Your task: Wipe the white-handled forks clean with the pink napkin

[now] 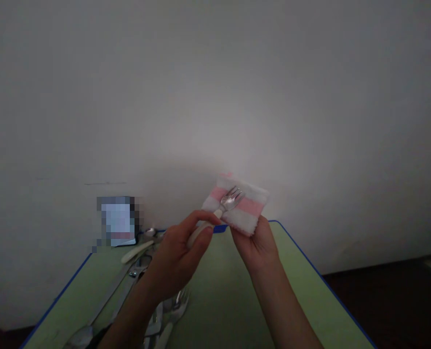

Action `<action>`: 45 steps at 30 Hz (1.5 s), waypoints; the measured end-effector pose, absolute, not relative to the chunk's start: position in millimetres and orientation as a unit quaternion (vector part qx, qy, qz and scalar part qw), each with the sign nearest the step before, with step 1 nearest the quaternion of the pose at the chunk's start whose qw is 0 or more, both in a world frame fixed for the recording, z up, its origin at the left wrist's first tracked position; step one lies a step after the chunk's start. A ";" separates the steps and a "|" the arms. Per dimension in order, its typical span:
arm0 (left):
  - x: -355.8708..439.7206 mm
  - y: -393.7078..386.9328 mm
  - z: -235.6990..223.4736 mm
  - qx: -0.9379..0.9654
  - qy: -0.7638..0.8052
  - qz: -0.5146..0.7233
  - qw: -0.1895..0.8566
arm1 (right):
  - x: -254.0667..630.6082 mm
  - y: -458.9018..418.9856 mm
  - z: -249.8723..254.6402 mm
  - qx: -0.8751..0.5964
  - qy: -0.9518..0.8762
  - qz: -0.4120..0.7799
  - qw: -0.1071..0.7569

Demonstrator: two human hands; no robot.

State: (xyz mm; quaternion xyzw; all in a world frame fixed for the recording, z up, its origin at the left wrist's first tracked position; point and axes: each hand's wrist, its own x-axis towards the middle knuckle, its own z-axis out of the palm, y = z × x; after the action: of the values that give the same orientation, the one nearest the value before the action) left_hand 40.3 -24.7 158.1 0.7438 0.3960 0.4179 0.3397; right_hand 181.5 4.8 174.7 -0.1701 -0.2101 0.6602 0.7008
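A small fork (231,199) with metal tines and a pale handle is pinched by that handle in my left hand (177,261), its tines pointing away to the upper right. Behind the fork head is a pink-and-white striped cloth (249,224), draped over my right hand (261,249), which supports it from beneath. The fingers of that hand are mostly covered by the cloth. The fork head appears to lie against the cloth. Both hands are raised above the far part of the green table.
Several spoons and forks lie on the left of the green table (218,310), partly under my left arm, including a long-handled spoon (80,334) and a fork (181,308). A blurred device with a lit screen (119,220) stands at the far left corner. A pale wall (215,87) rises behind.
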 end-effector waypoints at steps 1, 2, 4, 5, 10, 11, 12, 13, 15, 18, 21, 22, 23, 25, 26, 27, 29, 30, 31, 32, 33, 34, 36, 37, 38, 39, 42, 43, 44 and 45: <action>40.5 -24.7 157.6 0.743 0.396 0.419 0.340 | 180.7 4.9 172.9 -0.167 -0.215 0.658 0.702; 40.6 -24.5 156.9 0.741 0.397 0.420 0.342 | 180.2 4.5 171.4 -0.160 -0.222 0.658 0.702; 40.5 -24.1 155.7 0.736 0.401 0.421 0.346 | 180.3 2.4 169.3 -0.139 -0.238 0.665 0.694; 40.3 -23.8 155.3 0.734 0.404 0.422 0.347 | 180.8 0.8 169.0 -0.129 -0.242 0.671 0.689; 38.9 -23.6 156.5 0.739 0.391 0.414 0.360 | 183.2 -6.1 171.6 -0.093 -0.222 0.709 0.662; 38.8 -23.7 157.2 0.742 0.388 0.410 0.362 | 183.0 -6.5 171.9 -0.092 -0.223 0.712 0.659; 38.9 -23.9 158.0 0.744 0.386 0.408 0.362 | 182.7 -6.5 171.8 -0.094 -0.229 0.710 0.660; 39.1 -24.0 158.7 0.747 0.385 0.405 0.361 | 182.1 -6.2 171.2 -0.099 -0.240 0.701 0.664; 39.6 -24.3 159.8 0.755 0.385 0.398 0.352 | 180.7 -4.7 168.8 -0.117 -0.265 0.680 0.673; 40.2 -25.2 160.7 0.771 0.388 0.392 0.319 | 179.3 -2.0 164.1 -0.150 -0.284 0.675 0.664; 40.3 -26.5 161.5 0.785 0.398 0.390 0.272 | 179.3 -1.3 161.9 -0.176 -0.281 0.706 0.626; 40.2 -26.9 161.8 0.787 0.401 0.390 0.260 | 179.6 -1.9 162.3 -0.178 -0.280 0.717 0.613; 40.1 -27.2 162.0 0.789 0.404 0.389 0.250 | 179.8 -2.7 163.2 -0.176 -0.280 0.728 0.601; 39.8 -27.4 162.3 0.796 0.405 0.380 0.242 | 180.3 -5.1 166.3 -0.166 -0.278 0.743 0.585; 39.6 -27.3 162.4 0.799 0.404 0.373 0.242 | 180.4 -6.4 168.3 -0.159 -0.275 0.747 0.583; 39.5 -27.2 162.4 0.802 0.405 0.365 0.244 | 180.3 -7.6 170.1 -0.151 -0.271 0.749 0.586; 39.4 -27.1 162.7 0.803 0.408 0.355 0.250 | 179.6 -9.3 172.8 -0.129 -0.263 0.745 0.599; 39.4 -27.2 163.0 0.803 0.411 0.350 0.253 | 178.9 -9.5 173.1 -0.121 -0.260 0.744 0.604; 39.4 -27.3 163.4 0.802 0.413 0.347 0.256 | 178.0 -9.3 172.5 -0.118 -0.257 0.742 0.608; 39.4 -27.4 163.8 0.803 0.414 0.342 0.258 | 176.9 -8.4 171.0 -0.121 -0.255 0.740 0.610; 39.3 -27.6 164.3 0.805 0.413 0.336 0.260 | 175.7 -6.9 168.5 -0.132 -0.253 0.738 0.611; 39.1 -27.7 164.8 0.808 0.412 0.332 0.259 | 174.5 -5.0 165.2 -0.147 -0.252 0.735 0.612; 38.7 -27.9 165.8 0.819 0.409 0.317 0.246 | 172.5 0.2 157.1 -0.179 -0.252 0.722 0.619; 38.5 -27.8 166.3 0.825 0.410 0.310 0.235 | 172.1 3.0 152.7 -0.193 -0.258 0.715 0.620; 38.3 -27.7 166.8 0.831 0.411 0.300 0.224 | 172.1 5.8 148.6 -0.205 -0.271 0.704 0.623; 38.2 -27.5 167.3 0.836 0.414 0.290 0.213 | 172.7 8.4 144.9 -0.215 -0.284 0.694 0.626; 38.1 -27.1 168.8 0.846 0.430 0.257 0.184 | 176.5 14.1 138.1 -0.234 -0.318 0.676 0.622; 37.9 -27.2 169.3 0.849 0.434 0.247 0.175 | 178.0 15.1 137.5 -0.239 -0.329 0.672 0.619; 37.7 -27.6 169.8 0.851 0.437 0.237 0.168 | 179.4 15.6 137.6 -0.245 -0.340 0.666 0.618; 37.4 -28.3 170.5 0.853 0.439 0.230 0.163 | 180.6 15.8 138.3 -0.250 -0.352 0.657 0.618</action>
State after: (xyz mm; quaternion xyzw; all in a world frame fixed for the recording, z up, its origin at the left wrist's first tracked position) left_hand 37.4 -28.3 170.5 0.8531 0.4388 0.2304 0.1630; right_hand 180.6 15.8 138.3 -0.2502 -0.3523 0.6567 0.6182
